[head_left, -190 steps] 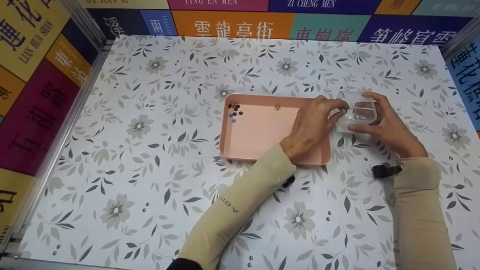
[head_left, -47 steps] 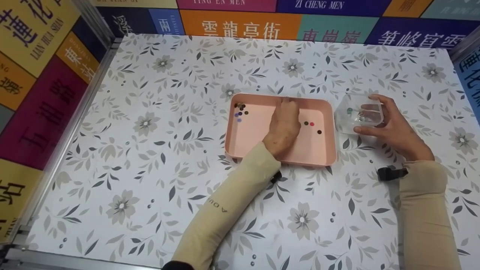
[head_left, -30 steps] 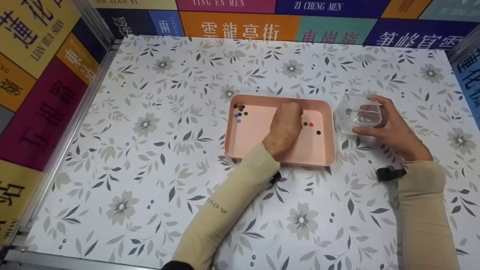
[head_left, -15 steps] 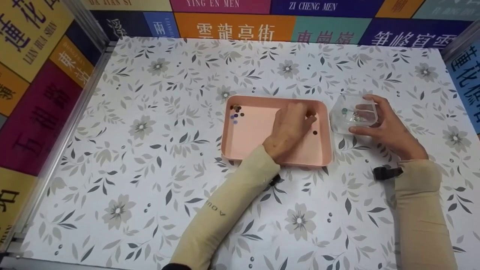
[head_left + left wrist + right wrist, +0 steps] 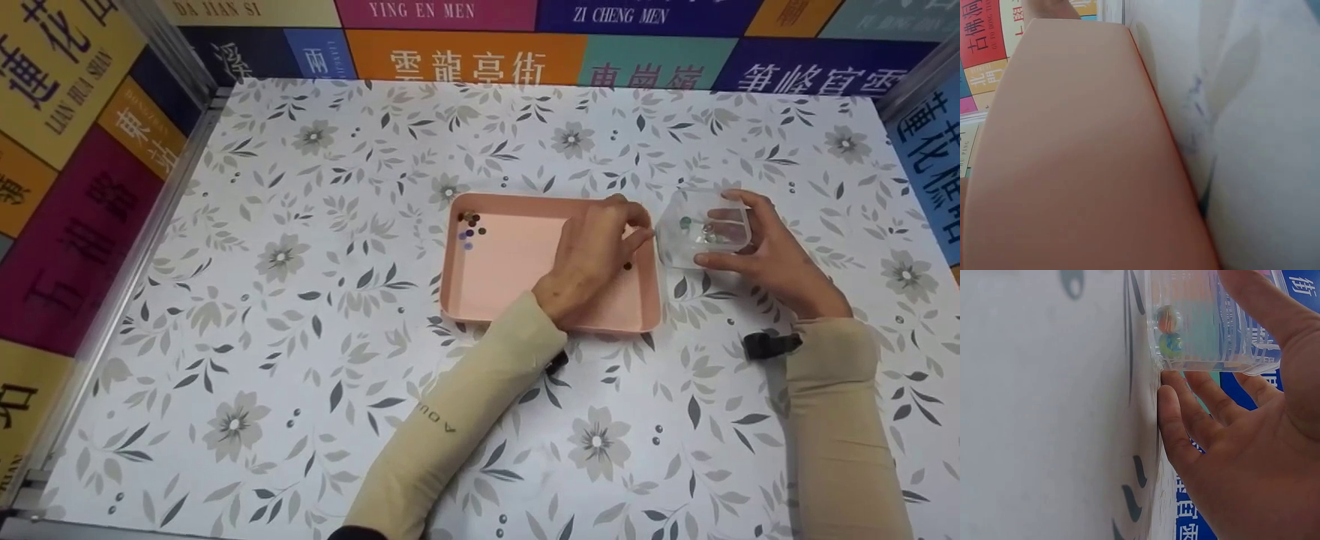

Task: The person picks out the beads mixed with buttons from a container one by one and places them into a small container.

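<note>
My left hand (image 5: 589, 251) is over the right half of a shallow pink tray (image 5: 495, 300), thumb and forefinger bent toward each other near its right wall. I cannot tell whether they hold a piece. Beneath them a small dark round piece (image 5: 628, 266) lies on the tray floor. My right hand (image 5: 780, 251) grips a clear plastic box (image 5: 679, 251) beside the tray, thumb on the near side and fingers around the far side. Inside it, the right wrist view shows two glass marbles, one orange-streaked (image 5: 1169, 319) and one green-yellow (image 5: 1171, 345); a greenish piece (image 5: 685, 223) shows in the head view.
Several dark and blue round pieces (image 5: 469, 225) cluster in the tray's far left corner. Both stand on a table with a floral cover (image 5: 337, 315). Colourful printed panels (image 5: 465, 60) border its back and sides. The tray's outer wall (image 5: 1078, 146) fills much of the left wrist view.
My left hand has moved right from the tray's middle, covering where red and green pieces lay. A yellowish piece by the back wall 6.3 s ago is no longer visible. My right hand keeps its grip.
</note>
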Demonstrator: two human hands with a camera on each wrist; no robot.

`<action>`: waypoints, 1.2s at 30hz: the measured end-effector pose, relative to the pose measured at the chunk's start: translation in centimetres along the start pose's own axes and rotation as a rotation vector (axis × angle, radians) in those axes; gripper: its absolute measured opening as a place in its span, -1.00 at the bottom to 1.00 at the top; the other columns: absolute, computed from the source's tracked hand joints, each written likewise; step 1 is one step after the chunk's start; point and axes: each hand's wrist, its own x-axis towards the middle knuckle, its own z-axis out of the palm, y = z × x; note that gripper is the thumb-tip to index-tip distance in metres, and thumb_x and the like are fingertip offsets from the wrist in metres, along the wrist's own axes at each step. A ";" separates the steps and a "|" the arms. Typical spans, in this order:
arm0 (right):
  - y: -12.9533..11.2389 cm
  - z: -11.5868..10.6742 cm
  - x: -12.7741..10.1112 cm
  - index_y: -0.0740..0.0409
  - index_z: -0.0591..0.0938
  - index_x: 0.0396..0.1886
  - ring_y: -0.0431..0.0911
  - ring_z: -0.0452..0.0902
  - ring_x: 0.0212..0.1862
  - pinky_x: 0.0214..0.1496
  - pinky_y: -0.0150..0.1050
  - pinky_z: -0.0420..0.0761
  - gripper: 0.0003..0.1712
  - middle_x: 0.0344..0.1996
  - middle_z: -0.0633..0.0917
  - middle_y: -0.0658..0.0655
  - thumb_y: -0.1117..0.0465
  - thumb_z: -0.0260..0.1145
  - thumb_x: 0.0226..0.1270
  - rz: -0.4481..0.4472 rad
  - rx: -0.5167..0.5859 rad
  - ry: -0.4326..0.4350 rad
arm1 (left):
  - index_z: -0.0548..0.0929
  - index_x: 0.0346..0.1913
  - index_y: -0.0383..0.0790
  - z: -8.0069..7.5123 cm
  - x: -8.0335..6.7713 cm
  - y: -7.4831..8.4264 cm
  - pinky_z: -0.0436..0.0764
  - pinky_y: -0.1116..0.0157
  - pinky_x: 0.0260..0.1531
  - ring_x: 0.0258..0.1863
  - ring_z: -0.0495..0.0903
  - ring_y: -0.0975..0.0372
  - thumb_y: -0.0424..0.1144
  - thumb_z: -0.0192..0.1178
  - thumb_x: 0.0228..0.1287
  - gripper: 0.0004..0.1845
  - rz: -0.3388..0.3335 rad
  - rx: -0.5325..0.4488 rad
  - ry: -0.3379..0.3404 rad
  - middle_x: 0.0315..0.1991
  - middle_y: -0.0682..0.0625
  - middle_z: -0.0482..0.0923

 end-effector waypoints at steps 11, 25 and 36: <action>-0.1 -0.2 -0.3 -0.27 0.05 0.62 -0.20 0.41 0.39 0.08 -0.58 0.51 0.08 0.44 0.39 0.07 0.30 0.50 0.32 -0.038 0.019 0.006 | 0.79 0.02 0.13 0.4 0.6 1.4 0.56 0.47 -0.23 -0.19 0.62 0.38 0.05 0.21 0.52 -0.77 0.069 0.012 0.015 -0.05 0.18 0.66; -0.2 0.0 -0.2 -0.28 0.04 0.62 -0.20 0.40 0.41 0.10 -0.57 0.52 0.08 0.46 0.36 0.09 0.29 0.50 0.33 -0.027 0.036 -0.009 | 0.79 0.02 0.12 1.3 1.1 2.1 0.55 0.52 -0.11 -0.04 0.61 0.37 0.02 0.21 0.53 -0.79 0.110 0.029 0.043 -0.02 0.22 0.64; -0.2 -0.1 -0.2 -0.27 0.06 0.62 -0.17 0.38 0.45 0.16 -0.58 0.48 0.08 0.47 0.38 0.10 0.30 0.50 0.32 -0.028 0.025 -0.001 | 0.77 0.07 0.17 2.0 1.3 2.8 0.58 0.49 -0.17 -0.09 0.68 0.37 0.04 0.18 0.55 -0.77 0.111 0.055 0.022 -0.06 0.17 0.63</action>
